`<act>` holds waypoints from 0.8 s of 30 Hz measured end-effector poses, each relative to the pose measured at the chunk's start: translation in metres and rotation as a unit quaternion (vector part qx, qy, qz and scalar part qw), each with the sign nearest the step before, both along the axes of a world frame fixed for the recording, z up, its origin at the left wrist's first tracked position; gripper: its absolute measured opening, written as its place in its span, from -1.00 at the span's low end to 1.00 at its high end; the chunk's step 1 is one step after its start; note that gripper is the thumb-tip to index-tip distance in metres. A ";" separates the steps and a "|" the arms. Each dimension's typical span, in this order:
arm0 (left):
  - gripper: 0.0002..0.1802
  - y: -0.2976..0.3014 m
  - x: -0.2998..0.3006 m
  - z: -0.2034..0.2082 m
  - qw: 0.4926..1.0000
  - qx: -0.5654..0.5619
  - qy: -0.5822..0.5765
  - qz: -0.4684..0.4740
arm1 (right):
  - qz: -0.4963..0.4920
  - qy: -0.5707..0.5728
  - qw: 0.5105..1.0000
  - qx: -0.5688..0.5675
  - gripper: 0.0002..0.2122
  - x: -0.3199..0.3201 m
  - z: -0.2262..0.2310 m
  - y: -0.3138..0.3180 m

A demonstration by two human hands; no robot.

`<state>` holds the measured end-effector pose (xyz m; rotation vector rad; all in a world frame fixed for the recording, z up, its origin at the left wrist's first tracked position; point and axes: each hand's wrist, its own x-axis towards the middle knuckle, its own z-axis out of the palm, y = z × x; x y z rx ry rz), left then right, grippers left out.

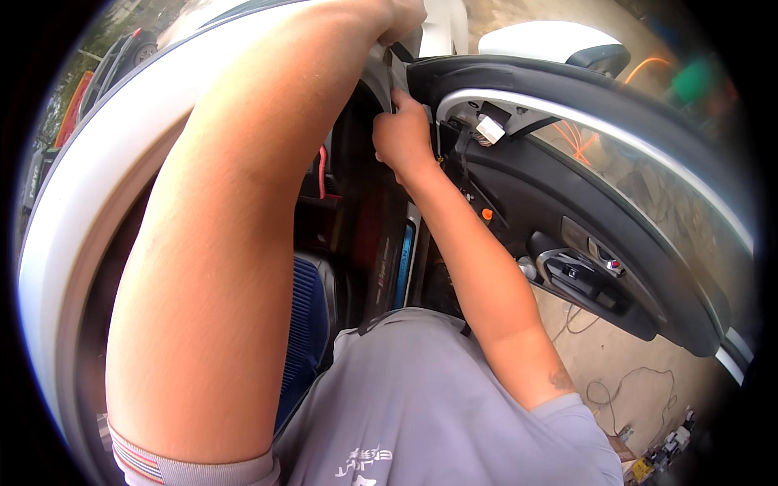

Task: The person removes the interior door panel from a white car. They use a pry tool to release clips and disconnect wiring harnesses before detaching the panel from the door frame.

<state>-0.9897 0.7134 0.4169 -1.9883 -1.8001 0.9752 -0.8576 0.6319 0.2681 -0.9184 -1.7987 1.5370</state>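
Observation:
My right hand (403, 136) is closed at the front door opening of a white car, its forefinger lying against a narrow dark strip (391, 71) along the pillar. What its curled fingers hold, if anything, is hidden. Higher up, at the base of the windscreen pillar, my left hand (403, 19) is curled, partly cut off by the picture's upper edge. Its fingertips cannot be made out. The open door (559, 202) stands to the right of both hands. At its front corner a white plug connector (489, 130) with wires sits exposed.
A white wing mirror (551, 42) sticks out beyond the door. Below me are a blue ribbed seat (304, 316) and a sill with a blue strip (403, 267). An orange clip (487, 215) sits on the door's inner edge. Loose cables (616, 397) lie on the ground.

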 end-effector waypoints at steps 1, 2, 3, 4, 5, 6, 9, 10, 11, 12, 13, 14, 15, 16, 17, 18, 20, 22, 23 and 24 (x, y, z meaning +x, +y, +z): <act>-0.74 -0.002 -0.002 -0.001 1.000 0.001 -0.001 0.006 | 0.004 -0.005 1.000 0.009 -0.37 0.000 0.000 -0.002; -0.74 -0.002 -0.002 -0.001 1.000 0.004 -0.002 0.007 | -0.005 0.004 1.000 0.018 -0.37 -0.003 -0.003 -0.001; -0.73 -0.001 -0.001 0.000 1.000 0.007 -0.003 0.009 | -0.009 0.007 1.000 0.022 -0.37 -0.004 -0.006 -0.001; -0.74 -0.001 0.001 0.001 1.000 -0.001 -0.002 0.012 | -0.013 0.009 1.000 0.025 -0.37 -0.005 -0.008 -0.002; -0.74 0.001 0.003 0.002 1.000 -0.008 -0.001 0.013 | -0.014 0.004 1.000 0.022 -0.37 -0.005 -0.005 -0.001; -0.74 0.003 0.005 0.001 1.000 -0.016 0.000 0.015 | -0.018 0.002 1.000 0.020 -0.37 -0.006 -0.004 -0.001; -0.74 0.005 0.003 -0.001 1.000 -0.021 0.007 0.006 | -0.042 0.009 0.998 0.036 -0.40 -0.011 -0.003 -0.007; -0.75 0.005 0.003 -0.001 1.000 -0.020 0.011 0.007 | -0.056 0.012 0.997 0.055 -0.42 -0.014 -0.004 -0.009; -0.75 0.005 0.003 0.000 1.000 -0.018 0.015 0.008 | -0.077 0.018 0.992 0.094 -0.45 -0.017 -0.004 -0.014; -0.75 0.006 0.004 0.001 1.000 -0.016 0.019 0.009 | -0.098 0.024 0.986 0.134 -0.48 -0.019 -0.003 -0.017; -0.75 0.007 0.006 0.003 1.000 -0.021 0.016 0.014 | -0.097 0.039 0.993 0.053 -0.60 -0.020 -0.003 -0.019; -0.75 0.005 0.008 0.005 0.999 -0.027 0.013 0.021 | -0.096 0.037 0.993 0.051 -0.62 -0.019 -0.001 -0.020; -0.75 0.004 0.009 0.006 0.999 -0.033 0.009 0.029 | -0.096 0.035 0.994 0.049 -0.65 -0.017 0.000 -0.020; -0.75 0.006 0.006 0.002 0.999 -0.031 0.009 0.022 | -0.095 0.033 0.994 0.047 -0.67 -0.017 0.000 -0.020; -0.75 0.007 0.003 -0.001 0.999 -0.028 0.010 0.016 | -0.094 0.031 0.994 0.054 -0.67 -0.016 0.001 -0.020; -0.75 0.009 0.001 -0.003 1.000 -0.026 0.011 0.010 | -0.092 0.029 0.994 0.061 -0.66 -0.017 0.001 -0.020; -0.75 0.008 0.001 -0.001 1.000 -0.030 0.008 0.008 | -0.079 0.033 0.994 0.063 -0.64 -0.016 0.000 -0.017; -0.75 0.007 0.000 0.002 1.000 -0.023 0.003 0.007 | -0.056 0.047 0.996 0.056 -0.63 -0.012 -0.004 -0.009; -0.75 0.007 0.000 0.001 1.000 -0.016 -0.002 0.005 | -0.076 0.045 0.995 0.056 -0.62 -0.013 -0.006 -0.012; -0.75 0.007 0.000 0.001 1.000 -0.009 -0.007 0.002 | -0.096 0.042 0.993 0.056 -0.61 -0.016 -0.007 -0.017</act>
